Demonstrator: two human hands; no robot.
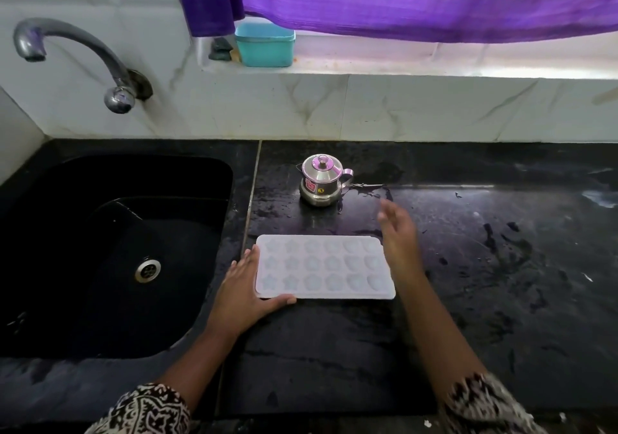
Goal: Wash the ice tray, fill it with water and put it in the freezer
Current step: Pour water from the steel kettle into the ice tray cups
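Evidently the ice tray lies flat on the counter beside the sink. Left hand braces its sink-side end with straight fingers, likely steadying it; right hand hovers spread over the other end, holding nothing.

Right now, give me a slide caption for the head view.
Left hand touches the ice tray on the counter by the sink; right hand hovers open.

The right hand is blurred (fingers indistinct), and the label on the steel pot is too small to read
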